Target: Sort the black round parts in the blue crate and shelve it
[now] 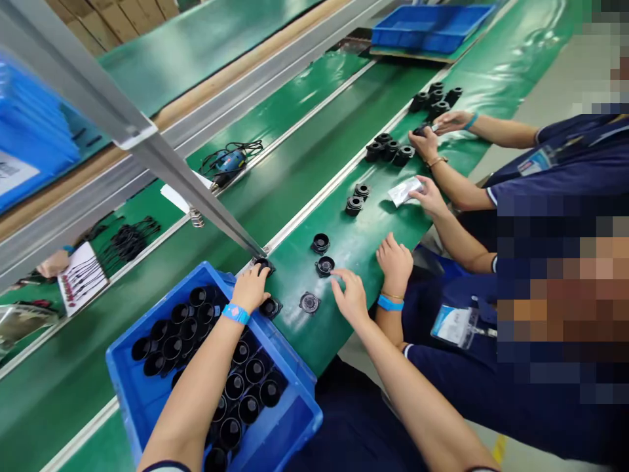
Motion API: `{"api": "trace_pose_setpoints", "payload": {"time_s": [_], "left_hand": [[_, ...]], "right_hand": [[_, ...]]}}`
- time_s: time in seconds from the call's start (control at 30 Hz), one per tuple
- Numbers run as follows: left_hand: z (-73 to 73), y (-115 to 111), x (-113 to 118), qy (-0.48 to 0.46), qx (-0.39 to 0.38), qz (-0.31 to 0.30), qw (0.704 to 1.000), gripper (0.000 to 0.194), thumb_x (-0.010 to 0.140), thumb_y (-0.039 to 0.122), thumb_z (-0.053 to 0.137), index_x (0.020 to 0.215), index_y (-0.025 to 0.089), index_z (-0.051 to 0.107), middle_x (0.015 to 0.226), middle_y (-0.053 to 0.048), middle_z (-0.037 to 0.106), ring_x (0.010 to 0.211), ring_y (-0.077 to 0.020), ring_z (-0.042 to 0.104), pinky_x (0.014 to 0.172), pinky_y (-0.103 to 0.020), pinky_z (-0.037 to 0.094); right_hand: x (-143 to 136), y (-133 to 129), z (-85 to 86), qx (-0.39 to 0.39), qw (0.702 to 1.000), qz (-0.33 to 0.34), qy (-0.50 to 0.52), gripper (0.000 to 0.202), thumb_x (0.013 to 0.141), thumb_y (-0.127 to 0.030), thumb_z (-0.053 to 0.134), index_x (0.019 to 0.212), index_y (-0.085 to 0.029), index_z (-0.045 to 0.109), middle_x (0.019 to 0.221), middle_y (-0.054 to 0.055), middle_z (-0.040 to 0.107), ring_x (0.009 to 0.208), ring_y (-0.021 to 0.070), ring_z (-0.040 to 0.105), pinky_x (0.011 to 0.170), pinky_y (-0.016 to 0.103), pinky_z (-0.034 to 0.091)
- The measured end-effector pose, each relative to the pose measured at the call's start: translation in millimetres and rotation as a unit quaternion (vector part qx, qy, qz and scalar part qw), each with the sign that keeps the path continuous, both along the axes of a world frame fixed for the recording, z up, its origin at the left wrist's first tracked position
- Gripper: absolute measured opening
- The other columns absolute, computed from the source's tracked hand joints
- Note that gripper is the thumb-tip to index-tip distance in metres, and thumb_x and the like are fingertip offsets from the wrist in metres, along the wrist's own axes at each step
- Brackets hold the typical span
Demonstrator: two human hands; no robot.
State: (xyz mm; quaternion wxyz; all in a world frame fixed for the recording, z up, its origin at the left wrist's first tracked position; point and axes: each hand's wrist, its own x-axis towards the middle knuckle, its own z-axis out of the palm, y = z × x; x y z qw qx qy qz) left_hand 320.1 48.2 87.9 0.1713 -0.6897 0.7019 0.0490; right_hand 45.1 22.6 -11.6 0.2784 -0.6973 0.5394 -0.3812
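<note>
My left hand (pixel 250 288), with a blue wristband, reaches over the right rim of a blue crate. Its fingers are curled at a black round housing (pixel 265 265) on the green bench, and the thumb is by a second black housing (pixel 270 307). The grip is partly hidden under the hand. My right hand (pixel 350 296) hovers with thumb and fingers apart, holding nothing, close to an open black housing (pixel 325 266). Left of it lies a flat black part with a round grille-like face (pixel 309 302). Another cup-shaped housing (pixel 321 243) sits farther up the bench.
The blue crate (pixel 114 370) holds many black cups. A metal post (pixel 196 183) rises beside it. At my right, a co-worker's hand (pixel 394 262) rests on the bench; another hand (pixel 432 196) holds a small bag (pixel 405 191). Black housings (pixel 390 151) stand beyond, near a blue tray (pixel 427 33).
</note>
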Motion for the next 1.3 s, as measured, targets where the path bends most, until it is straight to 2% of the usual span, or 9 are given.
{"api": "trace_pose_setpoints", "payload": {"time_s": [0.13,0.33,0.5,0.6,0.73,0.87,1.0,1.13,1.3], "left_hand": [[-16.2,-25,12,-0.029,0.025,0.045,0.998,0.058,0.091,0.024,0.063,0.145,0.018,0.044,0.151,-0.017,0.043,0.118,-0.0319,0.061,0.099,-0.042,0.051],[-27.3,-43,22,-0.026,0.082,0.061,0.994,0.041,0.093,0.022,0.059,0.134,0.018,0.054,0.148,-0.017,0.044,0.112,-0.0259,0.066,0.095,-0.035,0.053],[-10.7,-32,21,-0.027,0.100,0.028,0.994,0.074,0.074,0.046,0.082,0.136,0.019,0.051,0.157,-0.019,0.031,0.125,-0.0358,0.056,0.101,-0.043,0.050],[-0.5,-27,22,-0.039,0.072,-0.026,0.996,0.081,0.067,0.039,0.089,0.134,0.019,0.049,0.147,-0.018,0.041,0.120,-0.0347,0.057,0.093,-0.043,0.053],[3.2,-28,23,-0.014,0.106,-0.053,0.993,0.073,0.065,0.039,0.090,0.123,0.015,0.051,0.125,-0.014,0.056,0.107,-0.0299,0.063,0.088,-0.038,0.054],[-1.9,-25,17,-0.024,0.138,-0.087,0.986,0.061,0.066,0.041,0.089,0.115,0.018,0.060,0.131,-0.015,0.054,0.105,-0.0313,0.064,0.088,-0.041,0.053],[-14.1,-24,10,-0.062,0.161,-0.086,0.981,0.014,0.085,0.022,0.069,0.097,0.016,0.071,0.140,-0.016,0.050,0.100,-0.0288,0.066,0.082,-0.038,0.054],[-26.7,-34,9,-0.048,0.141,-0.080,0.986,0.028,0.096,0.015,0.043,0.094,0.014,0.071,0.122,-0.013,0.061,0.091,-0.0218,0.066,0.076,-0.033,0.052],[-41.3,-51,-3,-0.018,0.084,-0.083,0.993,0.031,0.100,0.015,0.034,0.104,0.013,0.065,0.109,-0.010,0.064,0.092,-0.0199,0.065,0.077,-0.030,0.051]], "right_hand": [[7,-72,-6.1,0.048,0.996,0.011,0.078,0.045,0.093,-0.017,0.047,0.137,-0.017,0.056,0.150,0.016,0.046,0.137,0.0309,0.043,0.112,0.052,0.037],[21,-120,0.2,0.124,0.971,0.096,0.181,0.041,0.088,-0.019,0.057,0.128,-0.023,0.065,0.152,0.012,0.042,0.113,0.0292,0.063,0.098,0.044,0.053],[18,-123,9.8,0.105,0.955,0.160,0.225,0.042,0.086,-0.021,0.060,0.129,-0.022,0.064,0.158,0.009,0.033,0.118,0.0289,0.060,0.100,0.041,0.051],[13,-122,11.3,0.093,0.949,0.188,0.235,0.048,0.084,-0.018,0.061,0.132,-0.022,0.061,0.157,0.007,0.036,0.124,0.0277,0.055,0.100,0.037,0.050],[14,-124,6.5,0.097,0.944,0.198,0.245,0.038,0.088,-0.014,0.054,0.124,-0.020,0.064,0.136,0.008,0.057,0.114,0.0227,0.061,0.094,0.032,0.050],[25,-121,1.2,0.107,0.938,0.216,0.249,0.026,0.091,-0.015,0.052,0.110,-0.019,0.070,0.116,0.007,0.066,0.099,0.0195,0.065,0.085,0.027,0.048],[43,-112,-2.1,0.099,0.937,0.239,0.234,0.024,0.093,-0.018,0.053,0.110,-0.022,0.070,0.116,0.005,0.067,0.100,0.0188,0.065,0.082,0.026,0.047],[56,-101,-7.5,0.089,0.940,0.249,0.214,0.024,0.094,-0.018,0.052,0.111,-0.023,0.070,0.118,0.004,0.067,0.102,0.0186,0.065,0.084,0.026,0.048],[62,-91,-14.1,0.079,0.949,0.237,0.191,0.024,0.094,-0.016,0.054,0.112,-0.021,0.069,0.117,0.006,0.067,0.107,0.0193,0.063,0.089,0.027,0.048]]}}
